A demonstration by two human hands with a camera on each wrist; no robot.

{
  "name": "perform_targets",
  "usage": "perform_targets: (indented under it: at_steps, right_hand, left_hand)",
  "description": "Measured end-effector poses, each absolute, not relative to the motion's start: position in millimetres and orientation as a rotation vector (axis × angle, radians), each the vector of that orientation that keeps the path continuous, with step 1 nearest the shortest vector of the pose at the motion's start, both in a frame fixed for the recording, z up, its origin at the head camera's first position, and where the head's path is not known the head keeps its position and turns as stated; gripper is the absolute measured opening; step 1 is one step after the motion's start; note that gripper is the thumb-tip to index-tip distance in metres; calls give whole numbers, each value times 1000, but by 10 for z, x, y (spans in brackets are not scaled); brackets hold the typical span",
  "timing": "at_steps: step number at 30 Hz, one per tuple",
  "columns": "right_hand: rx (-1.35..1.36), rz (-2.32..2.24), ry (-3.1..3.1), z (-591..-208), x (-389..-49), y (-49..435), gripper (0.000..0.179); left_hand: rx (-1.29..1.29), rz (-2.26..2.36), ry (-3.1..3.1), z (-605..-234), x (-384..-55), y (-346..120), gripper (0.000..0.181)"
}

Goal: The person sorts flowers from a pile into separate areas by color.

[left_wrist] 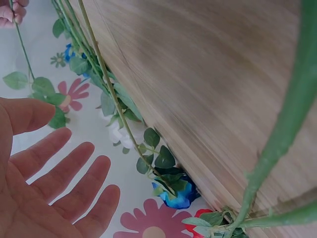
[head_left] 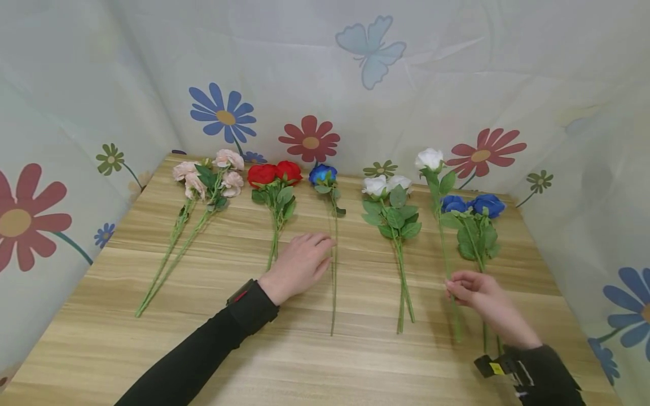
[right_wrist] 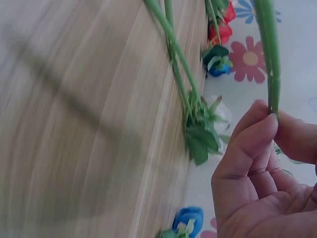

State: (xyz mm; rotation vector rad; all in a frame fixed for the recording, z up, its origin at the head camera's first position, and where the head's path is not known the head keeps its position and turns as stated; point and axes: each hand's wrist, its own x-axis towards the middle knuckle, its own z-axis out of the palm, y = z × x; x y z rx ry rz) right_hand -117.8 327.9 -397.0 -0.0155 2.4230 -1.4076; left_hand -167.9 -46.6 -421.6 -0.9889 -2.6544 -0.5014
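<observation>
My right hand [head_left: 482,296] pinches the stem of a white rose [head_left: 430,160] between thumb and fingertips. In the right wrist view that green stem [right_wrist: 270,59] rises from the pinch, lifted off the table. My left hand [head_left: 297,265] hovers by the thin stem of a single blue rose [head_left: 323,176]; the left wrist view shows its fingers [left_wrist: 89,183] spread and slightly bent, holding nothing. Two white roses [head_left: 376,186] lie with crossed stems between the hands. Beside the right hand lie two darker blue roses [head_left: 486,205], their stems partly hidden by it.
Left of the blue rose lie red roses [head_left: 288,172], their lower stems hidden behind my left hand. Pale pink flowers [head_left: 232,184] on long stems lie farther left. The wooden table [head_left: 284,361] ends at a flower-printed curtain [head_left: 284,62] on the back and sides.
</observation>
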Motion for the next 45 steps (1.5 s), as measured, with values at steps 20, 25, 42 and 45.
perform_targets:
  at_steps: [20,25,42,45]
  right_hand:
    - [-107,-1483,2366,-4132,-1276,2839,28]
    - [-81,-1453,2381,-4171,-1300,2800,30]
    - [-57,-1203,2628,-4243,-1386,2732,23]
    - [-55,-1191,2598,-4274,-1405,2729,22]
  left_hand:
    - [-973,-514,-2664,-4220,-1678,-477,33]
    - [-969,-509,-2665,-4226,-1679,-479,32]
    - [-969,-497,-2663,-4239,-1675,-481,33]
    - [-970,-499,-2661,-4236,-1670,-481,33]
